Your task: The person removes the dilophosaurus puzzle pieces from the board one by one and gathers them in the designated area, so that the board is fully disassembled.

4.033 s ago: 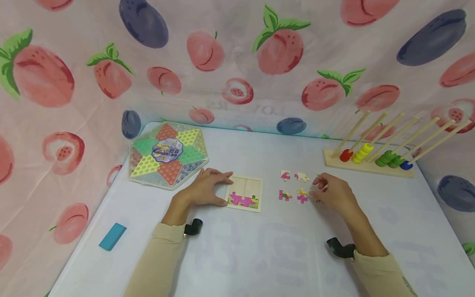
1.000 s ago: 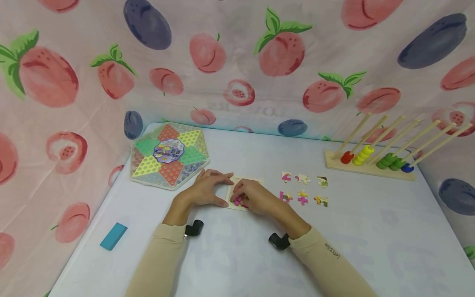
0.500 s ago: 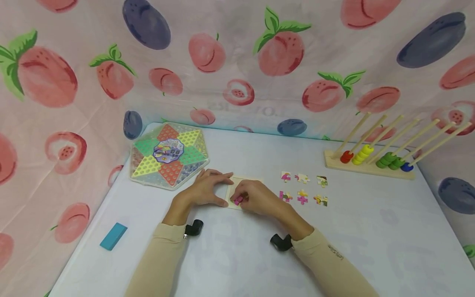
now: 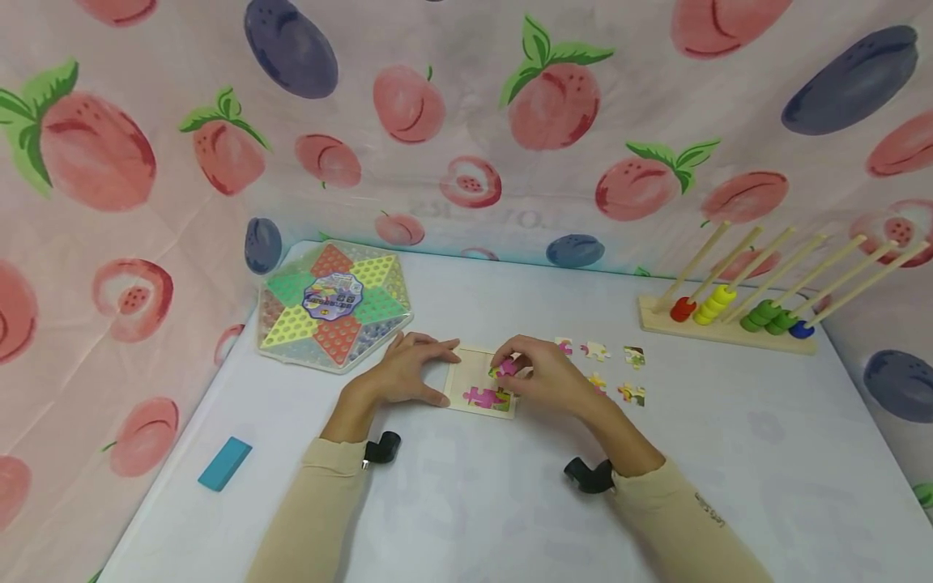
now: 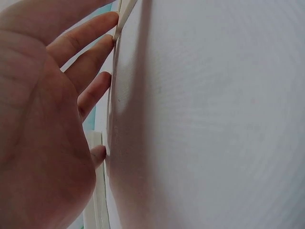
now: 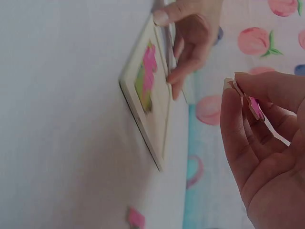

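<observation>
A small square wooden puzzle tray (image 4: 466, 371) lies flat at mid-table. Pink and green jigsaw pieces (image 4: 485, 397) fill part of its near row; the near left corner is bare wood. My left hand (image 4: 406, 371) rests at the tray's left side, thumb at the near corner and forefinger at the far one. In the left wrist view its fingers (image 5: 90, 62) reach out almost straight. Above the tray's right part, my right hand (image 4: 547, 374) pinches a pink and green jigsaw piece (image 4: 504, 368) between thumb and fingers. The right wrist view shows this piece (image 6: 256, 108) edge-on, raised off the tray.
Several loose jigsaw pieces (image 4: 595, 351) lie right of the tray, some partly behind my right hand. At the back left is a hexagonal Chinese checkers board (image 4: 291, 324). A wooden bead counting rack (image 4: 729, 330) stands back right, and a blue block (image 4: 224, 464) lies front left.
From the tray's near left part, my right hand has lifted a jigsaw piece and moved up and right. Earlier it came from the loose pieces to the tray. My left hand has stayed put.
</observation>
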{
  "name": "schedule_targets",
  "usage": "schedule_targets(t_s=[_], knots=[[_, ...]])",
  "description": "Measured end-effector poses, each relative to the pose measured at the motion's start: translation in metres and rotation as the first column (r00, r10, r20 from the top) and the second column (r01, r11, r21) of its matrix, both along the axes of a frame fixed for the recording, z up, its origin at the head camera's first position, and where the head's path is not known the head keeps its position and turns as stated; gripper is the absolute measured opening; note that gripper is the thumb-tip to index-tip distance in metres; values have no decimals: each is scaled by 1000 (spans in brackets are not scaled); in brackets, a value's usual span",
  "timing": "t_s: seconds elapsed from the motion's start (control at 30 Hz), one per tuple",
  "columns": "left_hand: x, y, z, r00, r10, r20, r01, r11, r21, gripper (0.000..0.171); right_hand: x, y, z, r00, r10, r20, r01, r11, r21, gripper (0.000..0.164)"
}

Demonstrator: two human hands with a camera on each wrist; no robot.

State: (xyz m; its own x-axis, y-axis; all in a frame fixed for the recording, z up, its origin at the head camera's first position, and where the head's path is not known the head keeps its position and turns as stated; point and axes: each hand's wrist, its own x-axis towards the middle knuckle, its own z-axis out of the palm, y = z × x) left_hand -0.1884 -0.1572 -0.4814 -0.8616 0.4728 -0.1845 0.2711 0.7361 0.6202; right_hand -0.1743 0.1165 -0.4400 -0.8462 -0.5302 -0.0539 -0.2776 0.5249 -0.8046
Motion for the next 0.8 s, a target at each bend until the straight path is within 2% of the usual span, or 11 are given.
schedule_targets(t_s=[0.13,0.37,0.47,0.67,0.8], knots=[[1,0,0,1000,3,3,-3,1000,5,68,2,24,9,999,-38,19,38,999,-16,24],[1,0,0,1000,-5,-4,5,1000,-3,69,14,66,20,991,-127,39,124,990,71,27],[1,1,1,1000,-3,-5,3,1000,-7,69,23,82,17,990,-134,45,129,988,89,27],[2,1,2,1000,-4,-8,4,1000,-17,70,39,100,0,994,-86,69,82,995,58,29],[2,1,2,1000,-4,-10,4,1000,-12,70,44,103,-12,989,-110,98,106,993,48,33]])
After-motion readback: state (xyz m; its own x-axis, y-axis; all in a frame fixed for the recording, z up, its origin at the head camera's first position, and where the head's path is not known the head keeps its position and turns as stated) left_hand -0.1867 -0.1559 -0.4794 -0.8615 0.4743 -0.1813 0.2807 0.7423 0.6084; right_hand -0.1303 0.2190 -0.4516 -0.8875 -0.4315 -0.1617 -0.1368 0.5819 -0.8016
